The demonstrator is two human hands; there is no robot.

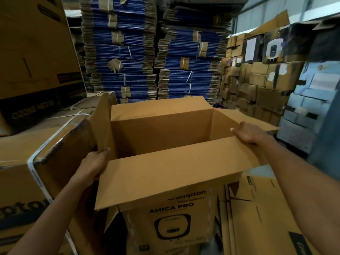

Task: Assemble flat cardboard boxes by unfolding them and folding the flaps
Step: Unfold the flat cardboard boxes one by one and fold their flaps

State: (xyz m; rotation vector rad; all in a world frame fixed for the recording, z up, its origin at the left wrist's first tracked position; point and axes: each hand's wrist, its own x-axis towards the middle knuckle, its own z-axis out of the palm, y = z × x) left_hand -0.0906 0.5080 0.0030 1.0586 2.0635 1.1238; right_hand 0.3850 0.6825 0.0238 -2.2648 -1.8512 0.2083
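Item: cardboard box (161, 133), unfolded, upright, centre, 4 flaps splayed | Left hand (95, 161): grips left flap (103, 126) at its edge | Right hand (246, 133): grips right flap (237, 118) at the corner | Handling: likely best to square corners first, then fold short flaps before long.

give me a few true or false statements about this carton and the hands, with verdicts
The AMICA PRO box is open at the top. True.
The left hand grips the left flap. True.
The right hand holds a tape roll. False: it grips the box's right top edge.
The bundled flat cartons behind are red. False: the cartons are blue.
The near flap is folded down inside. False: it leans outward.
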